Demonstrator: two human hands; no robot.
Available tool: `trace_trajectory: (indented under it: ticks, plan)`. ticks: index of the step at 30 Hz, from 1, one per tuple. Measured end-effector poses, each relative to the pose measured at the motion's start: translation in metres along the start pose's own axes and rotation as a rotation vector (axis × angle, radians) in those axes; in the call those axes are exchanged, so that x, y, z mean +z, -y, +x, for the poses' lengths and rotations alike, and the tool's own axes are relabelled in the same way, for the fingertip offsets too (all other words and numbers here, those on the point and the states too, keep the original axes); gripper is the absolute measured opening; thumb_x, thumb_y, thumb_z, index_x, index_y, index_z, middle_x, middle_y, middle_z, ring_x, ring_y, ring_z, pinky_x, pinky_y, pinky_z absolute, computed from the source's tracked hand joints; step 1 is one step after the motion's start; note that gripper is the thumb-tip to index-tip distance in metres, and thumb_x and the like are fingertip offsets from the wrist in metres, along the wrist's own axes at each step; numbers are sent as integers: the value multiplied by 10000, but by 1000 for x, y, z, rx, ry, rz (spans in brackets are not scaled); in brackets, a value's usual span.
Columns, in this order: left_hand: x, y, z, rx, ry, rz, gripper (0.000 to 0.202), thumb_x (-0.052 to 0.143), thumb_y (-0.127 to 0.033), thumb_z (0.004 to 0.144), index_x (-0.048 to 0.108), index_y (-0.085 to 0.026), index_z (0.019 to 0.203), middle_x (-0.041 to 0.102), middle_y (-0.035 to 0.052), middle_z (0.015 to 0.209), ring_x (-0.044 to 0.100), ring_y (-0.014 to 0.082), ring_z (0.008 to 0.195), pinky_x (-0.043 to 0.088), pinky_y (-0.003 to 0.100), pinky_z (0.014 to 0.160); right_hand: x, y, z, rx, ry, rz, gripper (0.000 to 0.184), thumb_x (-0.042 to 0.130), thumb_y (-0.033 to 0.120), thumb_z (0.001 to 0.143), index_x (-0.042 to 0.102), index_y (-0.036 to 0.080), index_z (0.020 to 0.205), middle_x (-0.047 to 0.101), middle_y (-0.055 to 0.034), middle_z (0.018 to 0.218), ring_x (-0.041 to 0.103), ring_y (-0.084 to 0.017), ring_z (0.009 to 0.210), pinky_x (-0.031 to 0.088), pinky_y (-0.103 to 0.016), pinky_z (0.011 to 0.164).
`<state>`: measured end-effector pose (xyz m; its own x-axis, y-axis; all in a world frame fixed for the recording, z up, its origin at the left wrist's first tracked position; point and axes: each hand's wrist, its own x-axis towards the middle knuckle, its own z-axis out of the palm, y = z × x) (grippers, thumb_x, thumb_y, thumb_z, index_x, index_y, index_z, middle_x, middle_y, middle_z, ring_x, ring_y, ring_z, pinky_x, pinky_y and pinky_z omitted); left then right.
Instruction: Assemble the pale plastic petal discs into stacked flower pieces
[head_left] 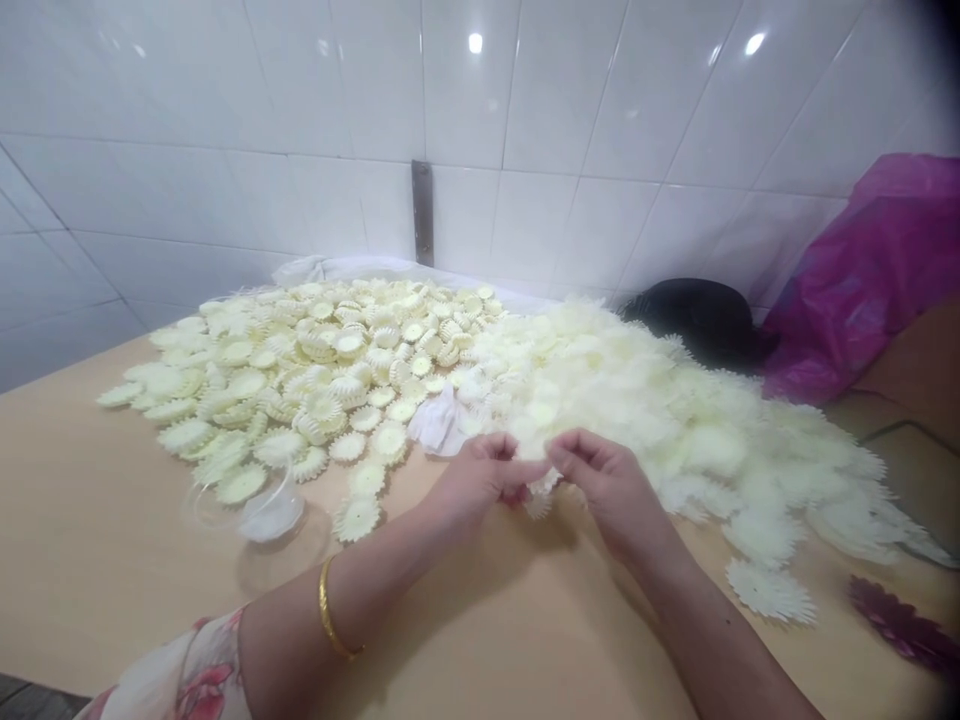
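Note:
My left hand (pixel 480 478) and my right hand (pixel 600 478) meet over the wooden table (pixel 90 520), both pinched on one small cream petal disc (pixel 541 486) held between the fingertips. Behind the hands lies a big loose heap of flat cream petal discs (pixel 675 410). To the left spreads a pile of gathered, ruffled cream flowers (pixel 315 380). A gold bangle (pixel 330 615) sits on my left wrist.
A clear plastic cup (pixel 262 505) with white stuff inside stands left of my left arm. A white cloth scrap (pixel 442 420) lies between the piles. A magenta plastic bag (pixel 862 280), a black object (pixel 697 315) and a dark purple petal piece (pixel 900 625) are at right.

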<state>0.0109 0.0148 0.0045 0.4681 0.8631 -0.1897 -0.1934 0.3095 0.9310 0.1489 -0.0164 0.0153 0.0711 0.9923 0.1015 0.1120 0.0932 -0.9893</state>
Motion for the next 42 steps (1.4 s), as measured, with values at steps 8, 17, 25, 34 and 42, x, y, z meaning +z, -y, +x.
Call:
trace_trajectory:
  ticks: [8,17,25,34,42]
  plan:
    - [0,-5,-1,-35,-1,25,234,693,-164,572,467,-154,631,507,-32,535,443,65,455,319,214,469,-15,-3,6,-188,-340,-464,188,481,308,799,512,185,660,537,7,596,472,-126,548,381,-253,530]
    - [0,-1,0,-42,-81,7,249,704,-293,590,511,-135,595,497,-15,549,435,67,477,326,226,492,-12,-3,4,-360,-379,-587,158,486,283,801,599,185,753,603,-35,780,545,-169,729,426,-289,660]
    - [2,0,-1,18,-77,-56,322,737,-320,544,470,-146,587,460,-27,589,430,64,482,319,228,475,0,3,-3,-71,96,-123,237,555,412,766,613,188,816,623,-18,758,561,-165,736,438,-270,677]
    - [2,1,-3,49,-61,66,379,705,-444,573,465,-151,581,401,-49,554,403,54,461,321,222,463,3,5,-3,18,215,168,175,613,373,743,599,199,753,630,-3,694,585,-157,683,459,-301,703]
    - [0,6,-3,33,8,68,411,605,-545,648,529,-140,647,503,0,581,452,77,479,339,231,472,3,4,-4,-97,5,-166,267,520,384,787,558,186,612,535,15,546,484,-128,542,400,-253,549]
